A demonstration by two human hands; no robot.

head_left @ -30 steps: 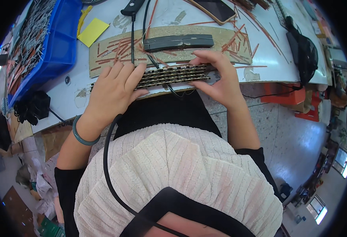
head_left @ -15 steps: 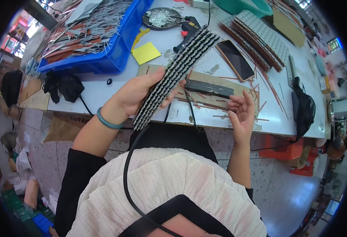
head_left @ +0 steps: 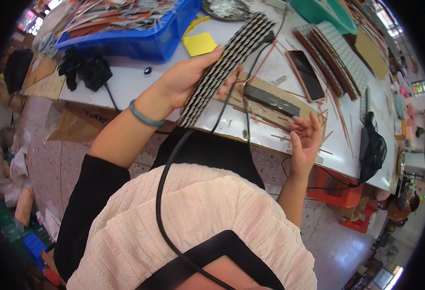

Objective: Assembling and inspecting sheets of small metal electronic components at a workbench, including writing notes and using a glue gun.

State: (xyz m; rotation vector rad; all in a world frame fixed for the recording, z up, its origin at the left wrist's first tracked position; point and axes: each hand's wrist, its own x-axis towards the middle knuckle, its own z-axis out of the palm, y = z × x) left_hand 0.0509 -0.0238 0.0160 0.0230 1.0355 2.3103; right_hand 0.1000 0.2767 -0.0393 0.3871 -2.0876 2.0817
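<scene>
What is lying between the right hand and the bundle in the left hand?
In the head view, a board with a dark bar and thin red strips, and black cables, lie between the right hand and the bundle.

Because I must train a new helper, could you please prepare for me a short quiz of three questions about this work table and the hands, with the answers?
1. Choose one. What does the left hand hold?
A) A phone
B) A bundle of strips
C) A bowl

2. True or false: nothing shows in the grasp of the right hand.

3. Fill in the blank: the square paper near the blue bin is ____ in colour.

Key:
1. B
2. True; it is open, with the fingers loosely curled.
3. Yellow
</scene>
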